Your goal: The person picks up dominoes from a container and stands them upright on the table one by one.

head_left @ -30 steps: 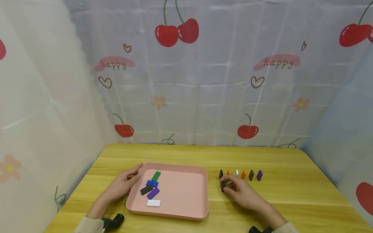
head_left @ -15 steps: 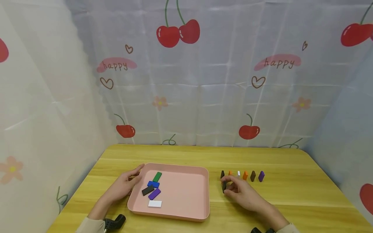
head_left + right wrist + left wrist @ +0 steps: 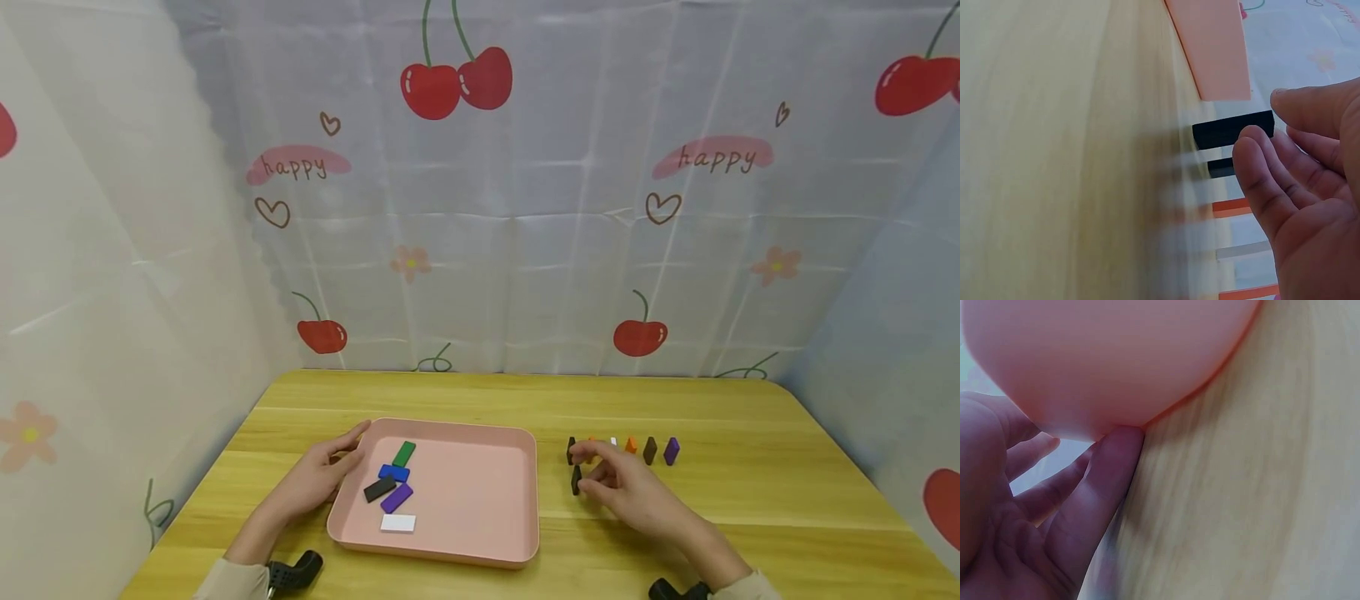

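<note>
In the head view my left hand [image 3: 321,477] touches the left side of a pink tray [image 3: 431,557]. The left wrist view shows its thumb against the outer wall near a corner. A black domino [image 3: 576,481] stands upright on the table right of the tray. My right hand [image 3: 630,490] is around it, thumb and forefinger spread apart. In the right wrist view the thumb overlaps the domino, so contact is unclear, while the forefinger is by its top corner. Behind stand another black domino [image 3: 572,451], a white one [image 3: 613,443] and two orange ones, partly hidden by the fingers.
A dark brown domino [image 3: 650,451] and a purple domino [image 3: 671,451] end the standing row at right. Inside the tray lie a green domino [image 3: 404,454], a blue one [image 3: 393,473], a black one [image 3: 379,489], a purple one [image 3: 397,498] and a white one [image 3: 398,523].
My right hand's fingers have spread from the black domino, with the forefinger lifted away toward the row. The domino stays upright at the same spot. My left hand has stayed at the tray.
</note>
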`<action>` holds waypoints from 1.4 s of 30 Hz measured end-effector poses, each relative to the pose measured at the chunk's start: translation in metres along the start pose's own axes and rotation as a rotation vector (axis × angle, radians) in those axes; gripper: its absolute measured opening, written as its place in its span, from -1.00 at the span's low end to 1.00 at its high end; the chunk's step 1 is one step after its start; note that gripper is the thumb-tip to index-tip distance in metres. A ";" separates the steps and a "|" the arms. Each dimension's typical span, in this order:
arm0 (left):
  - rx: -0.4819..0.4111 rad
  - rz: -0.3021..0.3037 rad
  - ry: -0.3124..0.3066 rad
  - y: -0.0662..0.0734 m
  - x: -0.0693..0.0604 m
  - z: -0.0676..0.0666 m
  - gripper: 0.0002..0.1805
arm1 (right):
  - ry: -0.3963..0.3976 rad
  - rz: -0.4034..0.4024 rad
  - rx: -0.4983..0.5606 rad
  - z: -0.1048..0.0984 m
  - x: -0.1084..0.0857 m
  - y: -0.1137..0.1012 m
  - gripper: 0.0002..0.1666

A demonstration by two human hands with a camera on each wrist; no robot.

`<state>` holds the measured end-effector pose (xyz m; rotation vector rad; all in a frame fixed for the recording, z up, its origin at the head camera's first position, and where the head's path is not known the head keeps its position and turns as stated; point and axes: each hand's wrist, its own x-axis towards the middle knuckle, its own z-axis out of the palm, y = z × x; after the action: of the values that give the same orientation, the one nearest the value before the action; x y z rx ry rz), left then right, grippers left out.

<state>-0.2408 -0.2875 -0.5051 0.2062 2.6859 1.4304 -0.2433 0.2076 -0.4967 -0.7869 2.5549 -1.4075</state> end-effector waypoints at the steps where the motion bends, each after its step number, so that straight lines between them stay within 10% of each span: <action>1: -0.001 0.000 0.000 0.000 0.000 0.000 -0.42 | -0.001 -0.004 0.002 0.000 0.000 -0.001 -0.49; 13: 0.000 0.000 0.006 0.001 0.001 -0.002 -0.42 | 0.093 -0.163 -0.087 -0.009 -0.001 -0.023 -0.58; 42: -0.023 -0.011 0.007 -0.002 0.000 0.001 -0.43 | -0.165 -0.209 -0.149 0.039 0.065 -0.088 -0.74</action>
<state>-0.2404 -0.2878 -0.5077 0.1848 2.6704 1.4613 -0.2519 0.1077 -0.4374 -1.1724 2.5310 -1.1556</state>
